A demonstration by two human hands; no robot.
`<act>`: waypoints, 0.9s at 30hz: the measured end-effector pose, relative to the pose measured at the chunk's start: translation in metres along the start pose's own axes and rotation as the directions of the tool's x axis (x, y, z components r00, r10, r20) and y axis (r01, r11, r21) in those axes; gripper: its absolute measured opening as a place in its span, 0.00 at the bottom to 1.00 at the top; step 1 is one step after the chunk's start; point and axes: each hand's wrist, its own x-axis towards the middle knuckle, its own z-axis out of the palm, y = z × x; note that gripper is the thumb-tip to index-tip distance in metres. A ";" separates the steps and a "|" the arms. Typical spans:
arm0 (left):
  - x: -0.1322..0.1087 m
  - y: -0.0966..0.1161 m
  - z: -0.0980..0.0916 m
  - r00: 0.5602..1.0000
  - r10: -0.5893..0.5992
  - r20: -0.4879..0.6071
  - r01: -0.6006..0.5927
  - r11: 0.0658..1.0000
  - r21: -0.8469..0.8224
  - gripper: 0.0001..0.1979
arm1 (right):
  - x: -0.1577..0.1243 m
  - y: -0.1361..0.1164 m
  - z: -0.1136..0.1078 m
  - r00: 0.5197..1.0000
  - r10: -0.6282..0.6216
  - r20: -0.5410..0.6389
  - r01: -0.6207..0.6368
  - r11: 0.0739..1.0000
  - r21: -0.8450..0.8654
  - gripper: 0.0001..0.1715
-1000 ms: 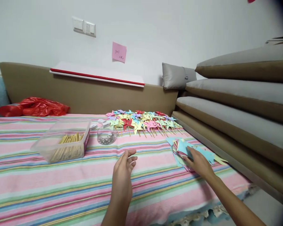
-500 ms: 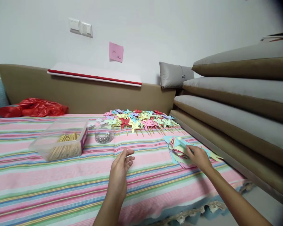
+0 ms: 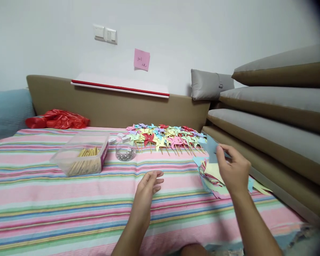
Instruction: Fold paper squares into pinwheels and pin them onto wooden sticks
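Note:
My right hand pinches a blue sheet of paper between thumb and fingers, raised over a stack of coloured paper. The stack shows yellow, blue, green and pink pieces, some with curled, cut edges. My left hand hovers above the striped cloth, fingers loosely bent and apart, holding nothing. Beyond it, finished paper pinwheels on sticks lie in rows. A round clear container holds small silvery pins, and a clear plastic box contains many thin wooden sticks.
Stacked grey-brown cushions rise along the right side. A padded backboard stands at the rear, with a small grey pillow at its right end. A red plastic bag lies at the far left, near a blue cushion.
My right hand has lifted the blue sheet up from the stack. My left hand stays loosely open. The view has swung left, shifting everything rightward in the picture.

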 end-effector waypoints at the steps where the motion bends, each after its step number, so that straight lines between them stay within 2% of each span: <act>1: -0.002 0.001 0.001 1.000 0.006 0.015 -0.005 1.000 -0.007 0.20 | -0.005 -0.018 0.010 0.994 0.104 0.032 -0.107 0.985 0.135 0.16; 3: -0.004 0.005 0.002 0.999 0.013 0.033 -0.011 0.998 -0.059 0.22 | -0.016 -0.048 0.031 0.947 0.269 0.176 -0.318 0.865 0.388 0.17; 5: -0.005 0.010 0.001 0.999 0.011 0.037 -0.006 0.991 -0.133 0.26 | -0.031 -0.067 0.054 0.863 0.363 0.350 -0.503 0.666 0.551 0.18; 7: -0.004 0.017 -0.003 0.999 0.025 0.045 -0.017 0.984 -0.177 0.30 | -0.046 -0.076 0.074 0.766 0.398 0.505 -0.643 0.480 0.597 0.19; 9: -0.002 0.024 -0.008 0.996 0.071 0.048 -0.063 0.987 -0.148 0.30 | -0.060 -0.080 0.090 0.692 0.399 0.602 -0.722 0.375 0.581 0.20; 11: 0.000 0.030 -0.014 0.992 0.122 0.035 -0.120 0.991 -0.061 0.26 | -0.073 -0.080 0.101 0.653 0.380 0.655 -0.757 0.348 0.553 0.19; 13: 0.000 0.034 -0.017 0.989 0.145 0.027 -0.146 0.989 0.026 0.23 | -0.084 -0.080 0.107 0.636 0.359 0.683 -0.770 0.359 0.527 0.18; 18: 0.002 0.031 -0.017 0.990 0.111 0.085 -0.120 0.987 0.107 0.24 | -0.098 -0.076 0.112 0.588 0.431 0.685 -0.807 0.366 0.463 0.18; 23: 0.012 0.017 -0.020 0.993 0.084 -0.080 -0.066 0.977 0.203 0.16 | -0.105 -0.069 0.110 0.520 0.400 0.755 -0.848 0.349 0.398 0.20; 27: 0.020 0.011 -0.020 0.971 0.132 -0.197 -0.093 0.976 0.196 0.17 | -0.108 -0.067 0.108 0.503 0.374 0.779 -0.858 0.325 0.398 0.26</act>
